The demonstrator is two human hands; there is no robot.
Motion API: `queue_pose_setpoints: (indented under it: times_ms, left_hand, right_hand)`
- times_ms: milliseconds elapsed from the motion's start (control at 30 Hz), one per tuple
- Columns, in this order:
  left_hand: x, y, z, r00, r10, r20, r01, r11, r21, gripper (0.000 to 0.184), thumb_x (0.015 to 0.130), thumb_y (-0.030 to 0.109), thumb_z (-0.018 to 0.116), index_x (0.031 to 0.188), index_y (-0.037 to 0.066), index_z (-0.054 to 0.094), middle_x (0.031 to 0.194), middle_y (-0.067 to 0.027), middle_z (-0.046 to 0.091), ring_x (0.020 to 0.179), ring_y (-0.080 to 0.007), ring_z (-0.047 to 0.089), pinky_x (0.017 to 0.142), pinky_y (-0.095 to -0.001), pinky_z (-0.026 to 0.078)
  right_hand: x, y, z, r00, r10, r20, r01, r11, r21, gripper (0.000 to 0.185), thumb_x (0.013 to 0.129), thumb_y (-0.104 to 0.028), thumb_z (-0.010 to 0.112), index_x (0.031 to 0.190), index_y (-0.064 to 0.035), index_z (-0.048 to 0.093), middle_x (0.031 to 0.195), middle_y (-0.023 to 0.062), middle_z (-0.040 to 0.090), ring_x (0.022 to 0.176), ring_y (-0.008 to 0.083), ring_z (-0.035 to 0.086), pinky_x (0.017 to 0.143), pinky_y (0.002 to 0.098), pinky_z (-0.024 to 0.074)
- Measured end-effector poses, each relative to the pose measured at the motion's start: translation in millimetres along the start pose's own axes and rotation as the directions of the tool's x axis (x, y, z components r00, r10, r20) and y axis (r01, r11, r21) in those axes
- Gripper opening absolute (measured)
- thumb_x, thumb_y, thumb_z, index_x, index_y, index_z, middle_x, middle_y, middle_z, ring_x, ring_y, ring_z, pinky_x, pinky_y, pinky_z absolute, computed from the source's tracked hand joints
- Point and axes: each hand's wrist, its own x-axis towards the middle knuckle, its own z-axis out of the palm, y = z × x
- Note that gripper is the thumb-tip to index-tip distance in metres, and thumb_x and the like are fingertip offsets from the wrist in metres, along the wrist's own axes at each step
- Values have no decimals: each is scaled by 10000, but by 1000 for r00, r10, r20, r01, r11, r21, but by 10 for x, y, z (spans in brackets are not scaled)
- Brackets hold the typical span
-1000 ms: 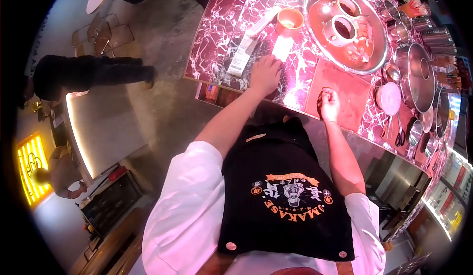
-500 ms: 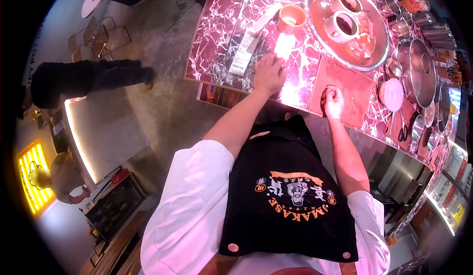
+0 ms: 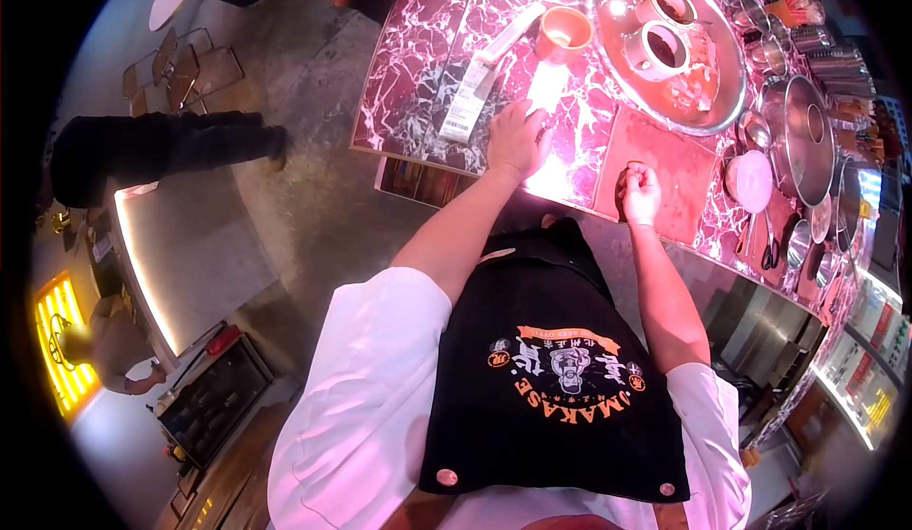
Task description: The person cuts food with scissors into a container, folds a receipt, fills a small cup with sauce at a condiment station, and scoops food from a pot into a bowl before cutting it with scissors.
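Note:
My left hand [image 3: 520, 141] lies palm down on the marbled counter [image 3: 404, 103] near its front edge, fingers stretched forward, holding nothing that I can see. Just left of it is a printed paper slip [image 3: 464, 107], with a pale narrow object [image 3: 513, 34] beyond. My right hand [image 3: 640, 195] rests as a curled fist on a reddish-brown board [image 3: 679, 174]; whatever its fingers may hold is hidden. An orange bowl [image 3: 564, 32] stands ahead of my left hand.
A large metal basin [image 3: 608, 50] holds two round containers with dark contents. To the right are a metal pot [image 3: 803, 141], a round pink-lit lid or dish [image 3: 750, 180], scissors [image 3: 770, 250] and several utensils. A person in dark clothes [image 3: 123, 155] stands at left, another person [image 3: 119, 350] below.
The view has shifted slightly. At the top edge, left of the counter, more of a reddish, blurred shape beside something dark has come into view. Both my hands stay in place.

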Motion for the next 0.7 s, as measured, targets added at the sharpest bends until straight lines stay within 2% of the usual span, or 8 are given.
queue_pose_setpoints:
  times_ms: [533,600,700]
  left_hand:
    - [-1,3,0,1000,-7,1,7,1000,-3,403,794,272,671,1166,130,607,1203,-110,490,1197,-289,438,991,-462,344]
    - [-4,6,-8,1000,-12,6,12,1000,-6,408,794,271,671,1171,129,608,1192,-111,491,1191,-292,441,992,-462,342]
    - [0,11,-17,1000,-16,11,16,1000,0,405,793,270,670,1168,128,609,1181,-110,492,1184,-294,445,992,-460,343]
  right_hand:
    - [2,17,14,1000,-27,-6,27,1000,-10,91,926,4,511,994,-33,559,584,-2,503,418,72,427,370,225,337]
    - [2,26,-8,1000,11,19,-11,1000,-17,108,928,-43,540,1021,-25,592,634,2,565,468,71,480,429,211,384]
    - [24,14,-15,999,15,28,-14,999,-42,103,928,-44,540,1016,-28,592,634,4,567,462,72,480,426,212,384]
